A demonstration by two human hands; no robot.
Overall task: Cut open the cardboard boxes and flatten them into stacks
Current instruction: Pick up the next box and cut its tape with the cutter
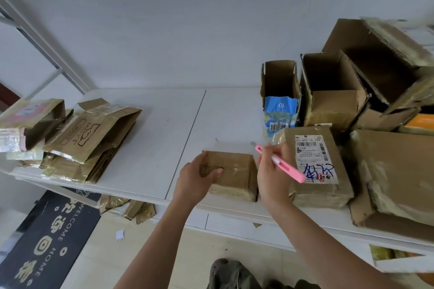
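Fingers of the right hand (272, 171) curled round a pink box cutter (279, 163), blade tip toward eleven o'clock, handle end toward four; blade itself too small to make out. Fingers of the left hand (196, 179) bent over the top of a small sealed cardboard box (231, 175), thumb on the near-left edge, pinning it down. Small box close to the front edge of the white table (150, 129), just beside a labelled box (317, 166) at its three o'clock. Further out at one to two o'clock, opened boxes (352, 91) piled together, among them a blue-printed carton (280, 110). Well apart at nine o'clock, a stack of flattened cardboard (89, 138). Down at seven o'clock, on the floor, a dark doormat (47, 241) and stray cardboard scraps (131, 210).

Judged next: slitting the taped seam on top. Risks from here: left fingertips lying right on the likely cut line, so a slip of the blade toward them means a cut; a light box so near the edge may skid off under a hard pull; too deep a stroke may snag in the tape and jerk free.
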